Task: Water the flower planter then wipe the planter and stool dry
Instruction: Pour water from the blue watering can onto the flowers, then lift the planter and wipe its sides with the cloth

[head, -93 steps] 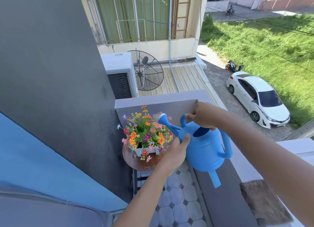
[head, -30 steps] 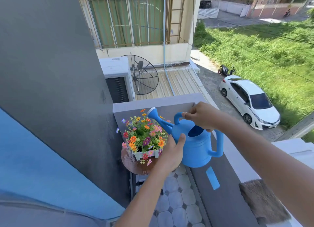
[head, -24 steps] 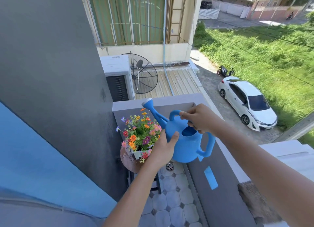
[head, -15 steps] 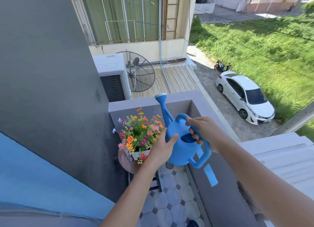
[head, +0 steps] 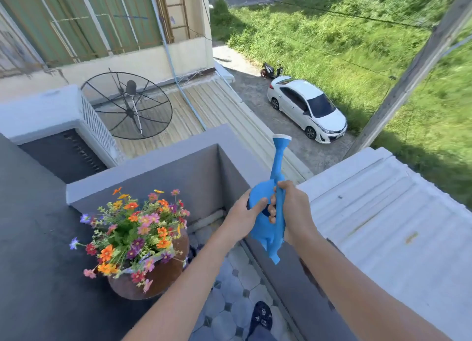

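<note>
A white planter [head: 153,257], mostly hidden under orange, pink and purple flowers [head: 132,228], stands on a round brown stool [head: 163,276] in the balcony corner. Right of it I hold a blue watering can [head: 268,218], its spout pointing up and away from the flowers toward the parapet. My right hand [head: 293,207] grips the can's top handle. My left hand [head: 242,216] presses against the can's left side.
A grey parapet wall [head: 158,172] bounds the corner behind the stool, and a grey ledge [head: 293,271] runs along the right. Patterned floor tiles [head: 237,299] lie below, with my dark shoe [head: 261,315] on them. A dark wall [head: 38,238] stands at left.
The can has swung from tipped over the flowers to spout-up and moved right, away from the planter. Both hands stayed on it. My view tilted further down.
</note>
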